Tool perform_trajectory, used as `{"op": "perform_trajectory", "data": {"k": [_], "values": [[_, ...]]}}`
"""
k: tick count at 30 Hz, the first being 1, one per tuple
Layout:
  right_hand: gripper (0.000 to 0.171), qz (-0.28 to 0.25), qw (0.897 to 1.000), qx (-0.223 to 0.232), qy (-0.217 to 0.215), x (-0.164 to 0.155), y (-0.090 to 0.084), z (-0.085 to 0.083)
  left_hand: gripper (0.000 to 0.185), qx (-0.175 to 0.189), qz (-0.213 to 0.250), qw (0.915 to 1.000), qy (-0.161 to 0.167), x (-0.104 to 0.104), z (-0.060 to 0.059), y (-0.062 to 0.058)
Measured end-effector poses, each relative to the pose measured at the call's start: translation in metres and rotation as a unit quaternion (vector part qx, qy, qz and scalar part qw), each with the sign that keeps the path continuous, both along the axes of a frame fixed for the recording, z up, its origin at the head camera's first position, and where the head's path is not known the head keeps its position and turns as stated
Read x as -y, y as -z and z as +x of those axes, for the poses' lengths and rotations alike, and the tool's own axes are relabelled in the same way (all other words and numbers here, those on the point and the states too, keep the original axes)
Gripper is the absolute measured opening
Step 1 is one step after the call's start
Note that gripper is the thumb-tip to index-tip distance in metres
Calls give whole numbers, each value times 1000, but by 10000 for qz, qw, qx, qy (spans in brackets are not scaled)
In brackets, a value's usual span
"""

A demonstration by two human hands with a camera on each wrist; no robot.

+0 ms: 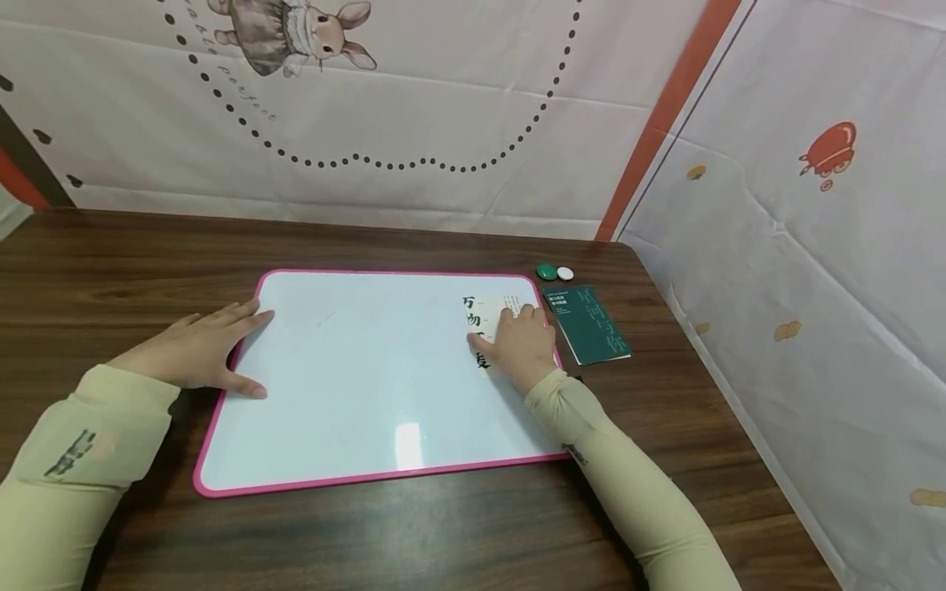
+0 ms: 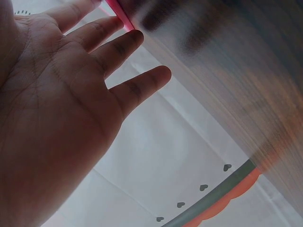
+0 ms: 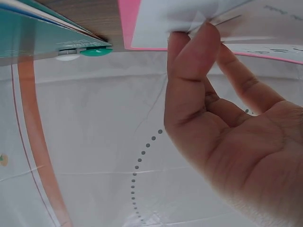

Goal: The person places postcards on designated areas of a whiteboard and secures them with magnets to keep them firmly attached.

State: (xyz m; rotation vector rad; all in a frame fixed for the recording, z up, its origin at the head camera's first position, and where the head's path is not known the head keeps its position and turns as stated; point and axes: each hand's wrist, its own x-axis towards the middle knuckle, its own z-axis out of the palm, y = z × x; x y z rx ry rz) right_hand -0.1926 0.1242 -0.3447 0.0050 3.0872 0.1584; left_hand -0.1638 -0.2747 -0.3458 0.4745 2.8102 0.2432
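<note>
Right hand (image 1: 521,345) pinches a white paper card with black characters (image 1: 480,316) at centre right, on the pink-framed rectangular whiteboard (image 1: 369,386); left hand (image 1: 195,349), fingers spread, presses the board's left edge; bare board between

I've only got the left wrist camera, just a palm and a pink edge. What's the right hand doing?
Observer: The right hand rests on a white card with black characters, near the far right corner of the whiteboard.
Operator: Flat on it, or gripping?
Observer: In the right wrist view, the fingers and thumb pinch the card's edge.
Operator: Anything beside the board?
Observer: A dark green booklet lies on the table to its right, with a green magnet and a white magnet just beyond.
</note>
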Motion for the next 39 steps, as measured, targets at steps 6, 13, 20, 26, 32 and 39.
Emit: {"op": "perform_trajectory", "data": {"k": [6,13,20,26,32,39], "values": [[80,49,9999,-45,-136,-3,-1,0,123,14,-17,10000,-6,1,1,1],[74,-121,9995,-8,-279,-9,-3,-3,123,-19,-53,10000,7,0,1,1],[73,-395,9988,107,-287,-13,-6,-7,124,13,-51,10000,-28,0,2,-1],[73,-604,9974,232,-305,-15,-9,-6,123,-15,-44,10000,-7,0,2,-1],[72,-703,9964,350,-309,-17,-14,-7,123,-19,-55,10000,-16,0,2,-1],[72,-867,9943,587,-216,-24,-16,-11,124,-64,-52,9999,79,1,2,-1]]}}
